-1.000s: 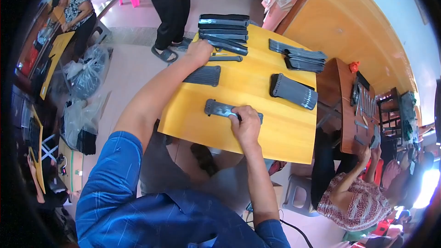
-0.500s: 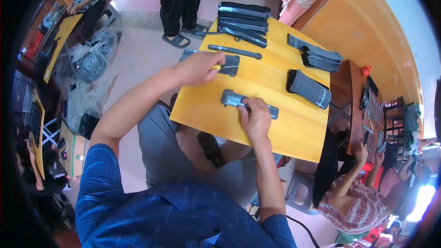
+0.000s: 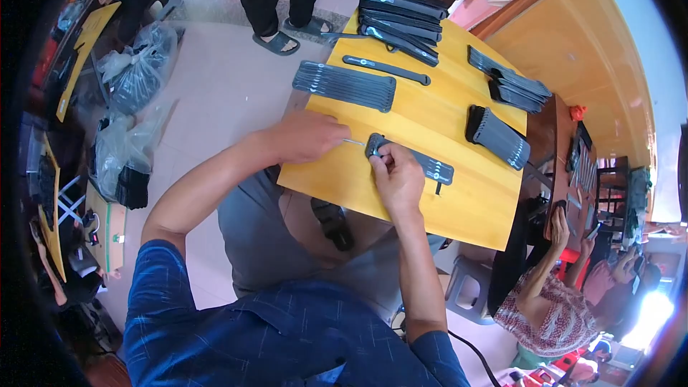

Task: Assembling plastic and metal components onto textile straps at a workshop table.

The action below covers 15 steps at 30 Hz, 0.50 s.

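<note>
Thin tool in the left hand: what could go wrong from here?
The thin tool in the left hand points toward the right hand, so a slip might jab it. The dark strips are pinched near their left end, so the far end could swing on the yellow table.

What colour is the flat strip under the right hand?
Flat dark-grey strip, pale markings; best in head view.

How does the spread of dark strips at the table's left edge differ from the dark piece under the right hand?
The spread of dark strips is wider, with strips side by side; the dark piece is narrower. The spread juts past the table's left edge, while the piece lies on the tabletop. The right hand grips the piece; no hand touches the spread. Both are dark grey, long, with pale marks.
</note>
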Each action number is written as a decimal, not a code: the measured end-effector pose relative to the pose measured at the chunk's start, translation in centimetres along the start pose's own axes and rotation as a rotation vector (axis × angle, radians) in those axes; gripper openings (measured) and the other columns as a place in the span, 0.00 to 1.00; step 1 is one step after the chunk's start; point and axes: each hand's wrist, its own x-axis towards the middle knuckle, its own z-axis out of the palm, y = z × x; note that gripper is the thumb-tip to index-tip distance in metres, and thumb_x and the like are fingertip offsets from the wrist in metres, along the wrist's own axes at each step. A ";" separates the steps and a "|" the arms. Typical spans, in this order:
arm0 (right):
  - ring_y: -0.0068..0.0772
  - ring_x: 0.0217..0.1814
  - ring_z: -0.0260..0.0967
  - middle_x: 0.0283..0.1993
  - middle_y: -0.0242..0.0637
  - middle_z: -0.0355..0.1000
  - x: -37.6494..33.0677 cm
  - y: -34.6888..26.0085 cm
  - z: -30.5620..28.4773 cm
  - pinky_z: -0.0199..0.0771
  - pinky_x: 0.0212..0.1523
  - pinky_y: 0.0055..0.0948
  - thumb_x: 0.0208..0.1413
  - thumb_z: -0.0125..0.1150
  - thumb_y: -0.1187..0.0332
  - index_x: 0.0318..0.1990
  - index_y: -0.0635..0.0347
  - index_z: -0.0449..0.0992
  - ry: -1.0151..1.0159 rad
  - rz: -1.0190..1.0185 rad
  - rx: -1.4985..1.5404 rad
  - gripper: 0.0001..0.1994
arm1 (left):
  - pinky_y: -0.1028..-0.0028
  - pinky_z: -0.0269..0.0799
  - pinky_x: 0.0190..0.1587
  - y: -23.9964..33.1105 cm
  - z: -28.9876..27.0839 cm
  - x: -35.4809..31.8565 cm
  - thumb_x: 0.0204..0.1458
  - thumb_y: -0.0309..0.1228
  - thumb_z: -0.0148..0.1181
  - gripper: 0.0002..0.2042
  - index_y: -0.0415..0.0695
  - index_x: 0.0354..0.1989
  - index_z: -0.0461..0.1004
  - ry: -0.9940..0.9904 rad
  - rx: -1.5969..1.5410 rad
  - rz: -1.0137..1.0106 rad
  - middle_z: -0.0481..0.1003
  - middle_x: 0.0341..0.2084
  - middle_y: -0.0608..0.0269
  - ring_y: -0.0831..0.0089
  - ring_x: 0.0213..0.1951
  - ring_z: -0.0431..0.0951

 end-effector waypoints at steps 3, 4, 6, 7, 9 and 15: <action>0.42 0.30 0.75 0.30 0.39 0.75 0.2 0.0 0.2 0.74 0.32 0.39 0.50 0.74 0.70 0.39 0.57 0.78 -0.006 0.023 0.043 0.11 | 0.53 0.76 0.42 -0.4 0.5 0.9 0.61 0.31 0.51 0.09 0.47 0.47 0.74 -0.107 0.127 0.017 0.79 0.37 0.56 0.53 0.43 0.80; 0.42 0.30 0.75 0.30 0.39 0.75 0.2 0.0 0.3 0.74 0.32 0.39 0.50 0.74 0.70 0.39 0.57 0.78 -0.013 0.026 0.040 0.11 | 0.54 0.76 0.42 -0.2 0.4 1.1 0.60 0.30 0.51 0.08 0.46 0.45 0.74 -0.093 0.137 0.030 0.79 0.37 0.55 0.53 0.42 0.80; 0.38 0.28 0.74 0.29 0.38 0.74 0.3 0.1 0.4 0.74 0.32 0.35 0.48 0.74 0.72 0.40 0.57 0.79 -0.028 0.094 0.100 0.12 | 0.54 0.76 0.42 0.0 0.3 1.6 0.59 0.30 0.50 0.08 0.45 0.43 0.74 -0.083 0.141 0.040 0.79 0.36 0.55 0.52 0.42 0.81; 0.38 0.28 0.74 0.29 0.38 0.74 0.3 0.1 0.5 0.74 0.32 0.35 0.48 0.74 0.72 0.40 0.57 0.79 -0.034 0.097 0.098 0.12 | 0.54 0.76 0.42 0.0 0.3 1.8 0.59 0.30 0.51 0.07 0.45 0.41 0.74 -0.074 0.150 0.052 0.79 0.36 0.54 0.52 0.41 0.81; 0.35 0.27 0.73 0.29 0.37 0.74 0.4 0.2 0.6 0.74 0.31 0.33 0.48 0.75 0.73 0.39 0.58 0.79 -0.016 0.079 0.085 0.12 | 0.54 0.76 0.41 0.0 0.4 2.3 0.58 0.29 0.51 0.06 0.44 0.39 0.74 -0.068 0.155 0.061 0.79 0.35 0.53 0.51 0.41 0.81; 0.35 0.25 0.73 0.28 0.37 0.74 0.7 0.1 0.5 0.74 0.30 0.34 0.47 0.75 0.73 0.38 0.59 0.79 -0.045 0.130 0.110 0.11 | 0.52 0.77 0.39 0.3 0.2 3.5 0.56 0.30 0.52 0.09 0.43 0.37 0.78 -0.065 0.143 0.050 0.81 0.33 0.51 0.50 0.39 0.83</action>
